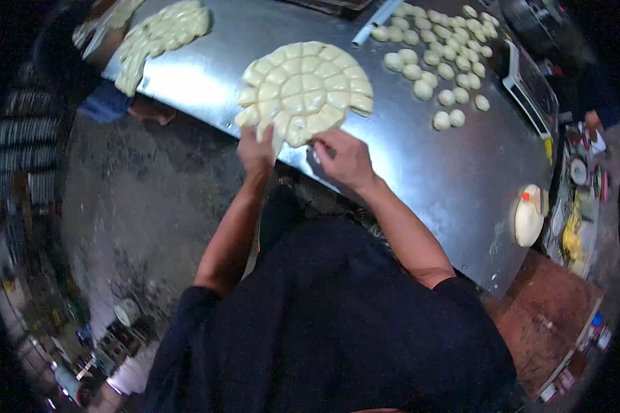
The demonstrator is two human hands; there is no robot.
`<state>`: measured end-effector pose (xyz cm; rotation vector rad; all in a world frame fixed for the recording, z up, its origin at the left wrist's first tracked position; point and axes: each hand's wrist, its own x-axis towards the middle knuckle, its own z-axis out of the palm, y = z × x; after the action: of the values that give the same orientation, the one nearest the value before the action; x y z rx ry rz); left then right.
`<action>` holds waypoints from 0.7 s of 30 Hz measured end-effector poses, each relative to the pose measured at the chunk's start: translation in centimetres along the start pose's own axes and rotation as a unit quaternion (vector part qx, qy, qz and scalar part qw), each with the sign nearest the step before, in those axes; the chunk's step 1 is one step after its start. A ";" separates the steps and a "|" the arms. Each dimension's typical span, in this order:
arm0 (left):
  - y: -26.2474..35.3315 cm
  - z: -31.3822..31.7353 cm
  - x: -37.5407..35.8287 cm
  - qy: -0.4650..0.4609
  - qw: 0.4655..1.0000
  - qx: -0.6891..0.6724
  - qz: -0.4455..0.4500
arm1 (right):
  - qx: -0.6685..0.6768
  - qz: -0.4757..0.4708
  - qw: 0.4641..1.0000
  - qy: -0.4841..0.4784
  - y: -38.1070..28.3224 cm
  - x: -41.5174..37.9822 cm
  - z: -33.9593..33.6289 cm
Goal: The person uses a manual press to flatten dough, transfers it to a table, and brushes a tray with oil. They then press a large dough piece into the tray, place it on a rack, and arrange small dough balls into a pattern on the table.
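Note:
A round, flat sheet of pale dough (306, 86), marked into many segments, lies on the metal table (420, 179) near its front edge. My left hand (256, 150) is at the sheet's lower left edge, its fingers against the dough, where a strip hangs down beside them. My right hand (341, 157) is at the lower right edge with thumb and fingers drawn together; whatever is between the fingertips is too small to make out. To the right of the sheet, many small dough balls (445, 71) are scattered.
Another segmented dough piece (164, 31) lies at the upper left, beside another person's arm (107, 102). A pale tube (377, 22) rests at the back. A scale-like device (527, 89) and a larger dough lump (528, 217) are on the right.

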<state>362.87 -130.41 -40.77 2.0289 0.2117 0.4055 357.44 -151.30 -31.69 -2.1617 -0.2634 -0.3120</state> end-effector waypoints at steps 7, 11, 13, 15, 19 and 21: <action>9.1 -6.3 -8.4 -0.270 0.952 0.031 -0.138 | 0.128 0.195 0.972 0.003 0.5 -5.5 -5.5; 23.7 1.1 -7.0 -0.373 0.865 -0.327 -0.081 | 0.130 0.025 0.960 0.246 -1.8 -3.3 -8.1; 24.0 2.9 -5.6 -0.374 0.895 -0.241 0.034 | -0.016 0.028 0.971 0.239 -1.1 -5.1 -14.2; 21.0 2.4 -4.1 -0.387 0.915 -0.076 0.089 | -0.169 0.027 0.956 0.239 2.2 -10.2 -17.8; 5.3 3.8 -7.2 -0.288 0.949 0.095 0.086 | -0.334 0.344 0.828 0.289 13.0 -26.6 -16.4; 8.9 4.6 -13.2 -0.298 0.859 0.316 0.271 | -0.386 0.333 0.830 0.228 9.6 -25.2 -13.8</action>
<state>352.09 -142.59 -37.49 2.7487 -0.7182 0.0098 334.79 -169.93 -39.38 -2.6775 1.0471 -0.5741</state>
